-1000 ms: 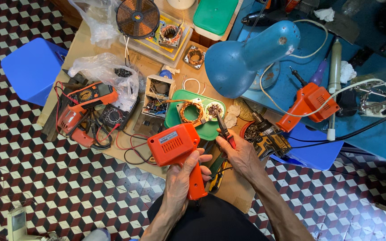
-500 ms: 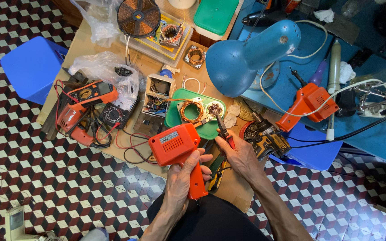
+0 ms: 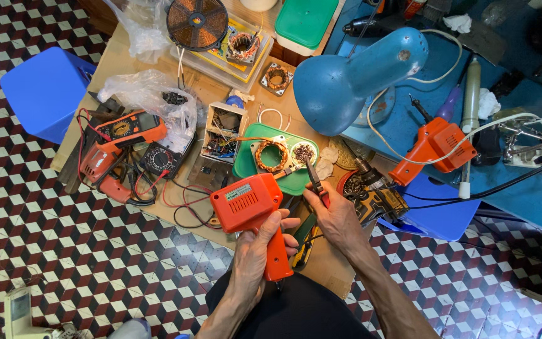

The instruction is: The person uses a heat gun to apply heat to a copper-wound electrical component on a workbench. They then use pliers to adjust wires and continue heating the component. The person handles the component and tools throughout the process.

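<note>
Head view: the left hand [image 3: 255, 251] is closed tight around the grip of an orange soldering gun [image 3: 252, 213], whose boxy body points up toward the green tray [image 3: 246, 164]. The right hand [image 3: 337, 213] is curled shut on a pair of red-handled pliers [image 3: 316, 182], their tip reaching to the copper stator coil [image 3: 272, 156] that lies in the tray. The step in hand looks like soldering or tidying a wire lead on that coil; the next move would call for bringing the gun's tip to the very point the pliers pinch and keeping both steady. Beside the coil in the tray sits a small round dish [image 3: 302, 152] of dark bits.

As for packages and labels: the soldering gun bears a small pale rectangular label on its side. A clear plastic bag [image 3: 148, 94] lies crumpled at the table's left, next to an orange multimeter [image 3: 123, 129]. A small open cardboard box [image 3: 224, 129] of parts stands left of the tray. A green lidded box [image 3: 305, 22] sits at the top edge, above the blue lamp [image 3: 359, 78].
</note>
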